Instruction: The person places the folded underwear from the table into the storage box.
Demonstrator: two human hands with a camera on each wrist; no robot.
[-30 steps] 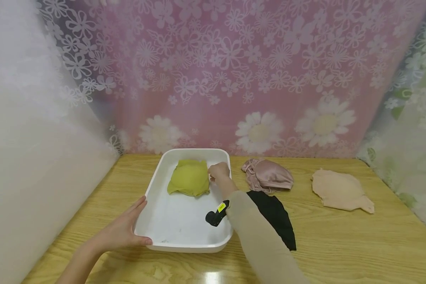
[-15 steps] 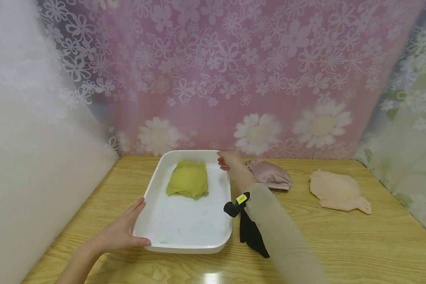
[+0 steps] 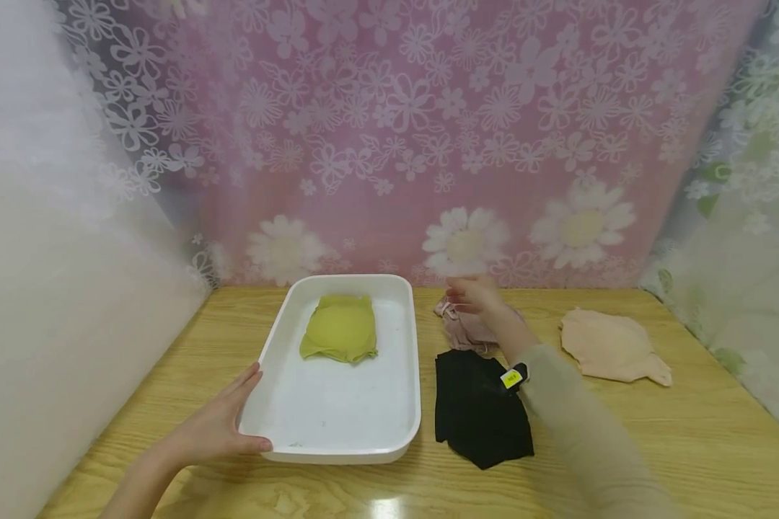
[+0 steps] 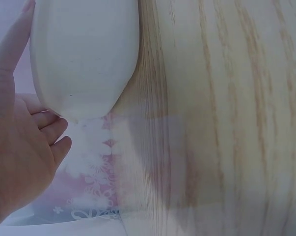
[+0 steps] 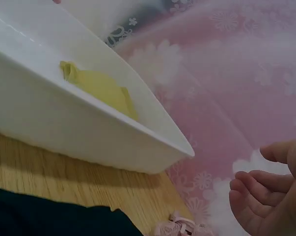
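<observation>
My left hand (image 3: pixel 214 431) rests against the near left corner of a white tray (image 3: pixel 337 452), thumb on the front side and fingers along the left side. In the left wrist view its lower fingers are loosely bent beside the wall. A folded yellow garment (image 3: pixel 340 329) lies inside the tray toward the back. To the tray's right, my right hand (image 3: pixel 483 299) hovers with relaxed fingers and holds nothing, seemingly over a dusty-pink satin garment, possibly a folded bra (image 3: pixel 462 331). Hand and forearm partly cover that garment. A folded black garment (image 3: pixel 477 407) lies in front of it.
A folded beige garment (image 3: pixel 613 344) lies farther right on the wooden table (image 3: pixel 707 447). A pink flowered curtain (image 3: pixel 376 238) hangs along the back edge, with pale sheets at both sides.
My right hand has left the yellow garment, crossed the tray's right rim and moved right to the pink garment. The black garment is uncovered. My left hand stays at the tray corner.
</observation>
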